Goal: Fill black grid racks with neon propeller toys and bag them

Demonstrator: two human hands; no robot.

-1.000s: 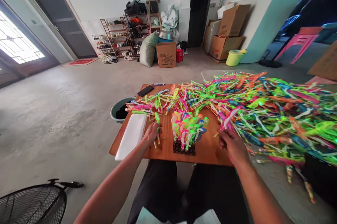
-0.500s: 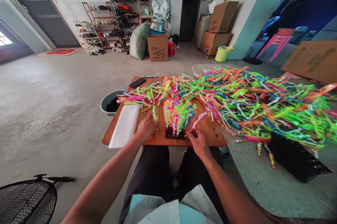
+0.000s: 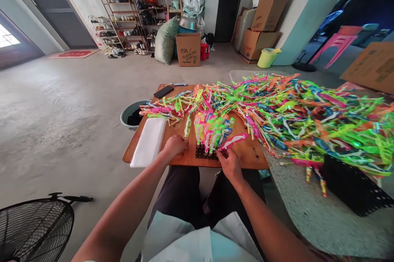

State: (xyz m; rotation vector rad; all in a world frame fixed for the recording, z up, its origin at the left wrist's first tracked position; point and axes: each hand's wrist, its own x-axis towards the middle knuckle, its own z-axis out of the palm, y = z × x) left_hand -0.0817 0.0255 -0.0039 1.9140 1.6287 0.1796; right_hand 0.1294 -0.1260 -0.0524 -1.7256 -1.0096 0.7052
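Observation:
My right hand [image 3: 230, 165] pinches the lower end of a pink and white plastic strip-like toy [image 3: 234, 140], which slants up to the right. The held end is at the right edge of a small black grid rack [image 3: 201, 153]. Several similar toys, a green, pink, orange and blue bunch [image 3: 214, 130], stand upright in that rack. Left of it, my left hand [image 3: 176, 146] rests closed on the wooden board [image 3: 257, 156]; whatever its fingers hold is hidden. Just above those fingers is a yellow-green and white toy [image 3: 187, 126], and I cannot tell whether they touch it.
A big heap of the same bright toys [image 3: 308, 118] covers the grey table [image 3: 308, 213] on my right, with a black perforated tray [image 3: 353, 186] in front. White plastic sheets [image 3: 149, 142] and a phone [image 3: 163, 92] lie on the board. A bucket [image 3: 126, 116] stands left; a fan [image 3: 33, 229] is nearer.
The pink toy in my right hand has moved in to the rack's edge and tilted lower to the right. My left hand stays closed at about the same place. The view has shifted slightly.

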